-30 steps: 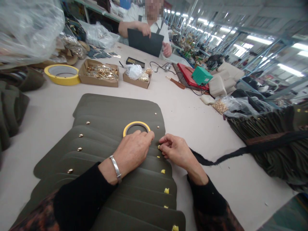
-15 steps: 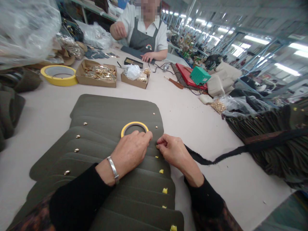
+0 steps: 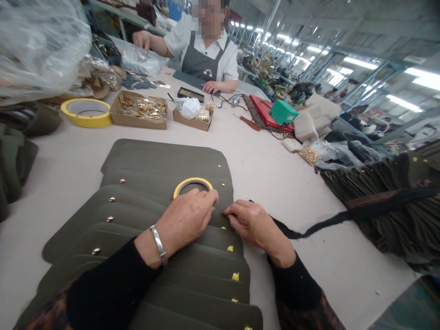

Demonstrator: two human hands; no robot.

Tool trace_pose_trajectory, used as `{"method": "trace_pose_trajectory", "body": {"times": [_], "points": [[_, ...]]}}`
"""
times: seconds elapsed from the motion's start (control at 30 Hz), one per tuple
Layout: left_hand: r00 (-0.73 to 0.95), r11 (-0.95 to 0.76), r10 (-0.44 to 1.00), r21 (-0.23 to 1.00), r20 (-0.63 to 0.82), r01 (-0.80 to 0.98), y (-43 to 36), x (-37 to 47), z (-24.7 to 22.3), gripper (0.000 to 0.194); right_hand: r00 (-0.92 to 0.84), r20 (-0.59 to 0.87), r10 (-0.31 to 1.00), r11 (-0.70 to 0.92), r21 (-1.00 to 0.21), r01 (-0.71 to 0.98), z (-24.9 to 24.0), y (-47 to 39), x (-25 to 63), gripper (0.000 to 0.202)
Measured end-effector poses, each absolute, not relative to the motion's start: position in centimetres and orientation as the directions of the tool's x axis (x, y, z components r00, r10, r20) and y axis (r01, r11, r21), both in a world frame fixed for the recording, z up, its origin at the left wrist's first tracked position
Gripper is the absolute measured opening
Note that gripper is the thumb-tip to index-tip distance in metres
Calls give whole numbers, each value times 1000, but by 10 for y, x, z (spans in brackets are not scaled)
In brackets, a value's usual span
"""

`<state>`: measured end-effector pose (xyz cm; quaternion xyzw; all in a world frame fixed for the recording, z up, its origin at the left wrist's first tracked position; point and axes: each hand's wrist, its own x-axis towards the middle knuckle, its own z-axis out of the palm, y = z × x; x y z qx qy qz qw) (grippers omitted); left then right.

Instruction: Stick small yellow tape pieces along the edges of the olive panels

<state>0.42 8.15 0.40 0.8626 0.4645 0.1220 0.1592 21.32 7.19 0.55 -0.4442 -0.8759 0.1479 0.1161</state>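
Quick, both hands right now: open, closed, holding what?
Left hand: curled over the near side of the small yellow tape roll; grip hidden.
Right hand: closed, fingers pinched at the olive pieces' right edge; anything between them can't be told.

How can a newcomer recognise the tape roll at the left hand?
On the pale table, find the overlapping green panels. The roll is over them, partly hidden by the left hand. It is the narrow yellow ring; the other roll, beside a box, is wider.
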Motion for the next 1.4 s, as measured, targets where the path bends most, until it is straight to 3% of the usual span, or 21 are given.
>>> {"method": "trace_pose_trajectory", "body": {"times": [0.13, 0.37, 0.47, 0.6, 0.67, 0.77, 0.9, 1.17, 1.4], "points": [[537, -520, 838, 435, 95, 735, 83, 2, 6, 7, -575, -19, 818, 553, -253, 794, 5, 76, 203, 21], [531, -518, 843, 382, 80, 765, 83, 4, 3, 23, -367, -178, 913, 335, -190, 923, 18, 84, 186, 24], [541, -546, 830, 404, 136, 734, 85, 2, -3, 24, -321, -192, 927, 250, -320, 914, 19, 86, 191, 21], [500, -566, 819, 542, 281, 621, 88, -2, -6, 23, -365, -222, 904, 178, -580, 795, 14, 89, 203, 14], [488, -579, 811, 565, 323, 588, 88, -3, -5, 34, -372, -100, 923, 211, -676, 706, 10, 89, 205, 14], [493, -575, 812, 567, 312, 589, 87, -3, -4, 55, -313, 210, 926, 355, -765, 537, 7, 85, 200, 19], [483, -542, 832, 582, 272, 606, 86, -1, -6, 55, -345, 455, 821, 567, -722, 396, 3, 82, 192, 22], [546, -626, 774, 520, 320, 581, 85, 2, -9, 49, -413, 569, 711, 702, -549, 454, -2, 83, 191, 12], [530, -596, 796, 536, 294, 598, 83, 1, -1, 16, -355, 658, 664, 707, -396, 586, -5, 84, 182, 13]]}}
